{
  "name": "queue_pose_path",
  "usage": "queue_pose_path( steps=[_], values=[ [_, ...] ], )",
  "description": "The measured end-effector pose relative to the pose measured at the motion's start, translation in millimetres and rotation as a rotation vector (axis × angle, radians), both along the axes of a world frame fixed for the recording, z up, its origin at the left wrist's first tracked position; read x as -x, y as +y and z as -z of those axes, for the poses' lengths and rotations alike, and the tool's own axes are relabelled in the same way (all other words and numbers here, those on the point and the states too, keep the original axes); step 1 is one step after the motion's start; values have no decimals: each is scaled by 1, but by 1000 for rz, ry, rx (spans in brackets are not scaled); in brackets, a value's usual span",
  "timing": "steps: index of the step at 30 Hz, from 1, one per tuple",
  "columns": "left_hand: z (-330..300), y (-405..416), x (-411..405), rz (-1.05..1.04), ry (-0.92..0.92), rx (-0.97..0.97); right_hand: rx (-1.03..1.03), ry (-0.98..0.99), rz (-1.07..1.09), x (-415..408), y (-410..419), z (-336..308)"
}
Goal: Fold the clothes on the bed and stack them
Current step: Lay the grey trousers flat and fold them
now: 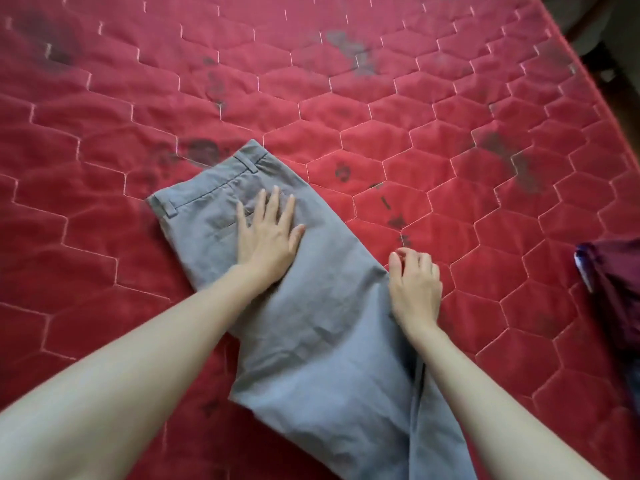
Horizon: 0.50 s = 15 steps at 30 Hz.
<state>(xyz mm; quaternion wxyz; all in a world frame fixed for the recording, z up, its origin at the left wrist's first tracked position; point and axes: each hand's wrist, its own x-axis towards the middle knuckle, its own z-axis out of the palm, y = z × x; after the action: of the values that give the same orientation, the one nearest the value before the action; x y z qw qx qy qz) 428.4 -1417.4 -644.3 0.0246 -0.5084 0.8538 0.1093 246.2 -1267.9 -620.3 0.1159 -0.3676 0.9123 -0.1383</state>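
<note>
— While the grey trousers (311,306) lie mid-frame on the red bed (450,133), what do the hands do?
— Left hand (268,237) presses flat on them, fingers spread; right hand (415,285), fingers curled, rests at their right edge.

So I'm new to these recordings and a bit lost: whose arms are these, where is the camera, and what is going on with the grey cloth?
The camera sits on a person's head, looking down at their own bare arms. Grey trousers lie folded lengthwise on a red quilted mattress. The left hand presses flat on them near the waistband. The right hand rests at their right edge, fingers curled; whether it pinches the cloth is unclear. A dark maroon garment waits at the right edge.
</note>
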Motion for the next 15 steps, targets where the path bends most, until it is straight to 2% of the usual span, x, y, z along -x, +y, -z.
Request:
queue_pose_path(
  steps=[5,9,11,15],
  values=[
    [30,23,4,-87,80,129,-72,114,-216,-32,6,11],
    [34,20,1,-77,118,171,44,159,-482,-81,-24,13],
    [36,16,-2,-63,97,165,71,128,-550,-107,-45,15],
    [36,12,-4,-82,136,169,-87,147,-612,-93,-32,38]
  ],
)
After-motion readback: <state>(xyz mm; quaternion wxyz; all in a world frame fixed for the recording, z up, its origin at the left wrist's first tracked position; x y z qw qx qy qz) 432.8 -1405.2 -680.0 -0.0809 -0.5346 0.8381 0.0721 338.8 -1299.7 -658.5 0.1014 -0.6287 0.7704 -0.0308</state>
